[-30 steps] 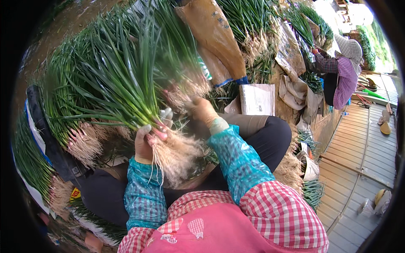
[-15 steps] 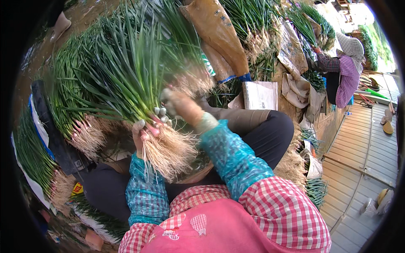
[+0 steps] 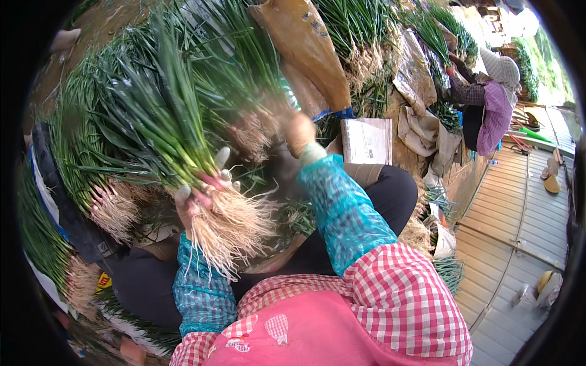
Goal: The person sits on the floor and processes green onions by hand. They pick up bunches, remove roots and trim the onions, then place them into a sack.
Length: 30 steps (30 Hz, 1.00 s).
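My left hand (image 3: 185,204) grips a thick bunch of spring onions (image 3: 189,143) low on its pale pinkish stems, with some finger coverings showing white. The long green leaves point away from me, and a mass of cream roots hangs down toward my lap. My right hand (image 3: 298,129) is reached out beyond the bunch, smeared by motion, its fingers indistinct. Just left of it lie more spring onions (image 3: 253,125), roots toward me; whether the hand touches them I cannot tell. Translucent blue sleeve covers wrap both my forearms.
Heaps of spring onions (image 3: 113,210) lie at my left, beside a dark boot (image 3: 73,177). A muddy tan sheet (image 3: 305,49) rises ahead, with a flattened carton (image 3: 368,141) nearer me. Another person (image 3: 497,110) handles spring onions at far right, near a slatted metal surface (image 3: 519,232).
My right hand has left the stems of the held bunch and moved outward to the right. The left hand has shifted slightly left with the bunch still in its grip.
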Each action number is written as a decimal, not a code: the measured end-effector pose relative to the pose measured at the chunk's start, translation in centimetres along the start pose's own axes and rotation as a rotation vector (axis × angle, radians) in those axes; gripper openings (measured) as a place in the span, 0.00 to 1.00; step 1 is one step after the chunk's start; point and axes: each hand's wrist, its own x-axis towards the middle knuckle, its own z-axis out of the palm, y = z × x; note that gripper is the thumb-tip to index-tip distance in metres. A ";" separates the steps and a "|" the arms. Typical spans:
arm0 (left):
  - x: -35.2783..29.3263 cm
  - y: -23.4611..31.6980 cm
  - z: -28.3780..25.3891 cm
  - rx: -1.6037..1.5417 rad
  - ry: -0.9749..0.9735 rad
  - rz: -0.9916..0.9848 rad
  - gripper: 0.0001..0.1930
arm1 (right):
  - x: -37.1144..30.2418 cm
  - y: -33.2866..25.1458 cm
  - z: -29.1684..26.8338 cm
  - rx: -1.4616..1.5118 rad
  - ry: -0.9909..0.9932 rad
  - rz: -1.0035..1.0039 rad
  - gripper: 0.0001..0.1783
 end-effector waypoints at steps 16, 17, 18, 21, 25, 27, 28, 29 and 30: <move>0.7 -0.1 -0.5 0.010 0.000 -0.018 0.36 | -4.4 -4.0 -5.1 0.775 -0.094 -0.172 0.11; 0.6 0.0 -0.4 0.004 -0.011 -0.014 0.35 | -5.2 -5.7 -7.3 0.913 -0.219 -0.090 0.10; 0.6 -0.3 0.9 -0.018 0.035 0.001 0.34 | -4.8 -5.8 -8.6 0.893 -0.211 -0.063 0.11; 0.3 0.2 0.4 -0.005 -0.026 -0.017 0.33 | -5.1 -7.0 -15.1 0.882 -0.139 -0.155 0.12; -0.4 -0.1 0.2 0.036 0.011 0.041 0.32 | -6.0 -8.7 -19.3 1.128 -0.246 -0.163 0.11; -0.4 -0.3 1.8 0.074 0.004 0.000 0.32 | -6.4 -8.1 -18.3 0.873 -0.468 -0.215 0.12; -0.2 -0.4 1.0 0.090 0.003 -0.035 0.33 | -7.2 -8.1 -16.4 0.850 -0.488 -0.214 0.11; 0.0 -1.0 2.5 0.054 0.088 -0.023 0.31 | -9.0 -9.1 -14.9 0.837 -0.603 -0.169 0.09; -0.1 -0.6 0.1 0.108 0.083 -0.044 0.30 | -10.2 -9.1 -11.8 0.863 -0.690 -0.034 0.09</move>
